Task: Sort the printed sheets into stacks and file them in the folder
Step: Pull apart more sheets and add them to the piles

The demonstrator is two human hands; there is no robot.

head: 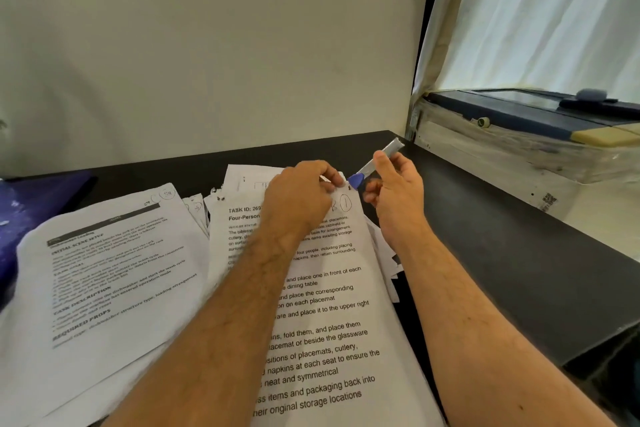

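Observation:
A stack of printed sheets (322, 340) lies in front of me on the black desk (485, 246), its top page headed "TASK ID". My left hand (301, 194) pinches the top right corner of that stack. My right hand (394, 191) grips a silver stapler with a blue tip (379, 159), and the tip is at the same corner. A second pile of crumpled printed sheets (104, 270) lies to the left. A dark blue folder (31, 211) sits at the far left edge.
More loose sheets (242, 177) poke out behind the stacks. A white wall (207, 62) stands right behind the desk. To the right is a plastic-covered machine (519, 135) below a curtained window. The desk edge drops off at the lower right.

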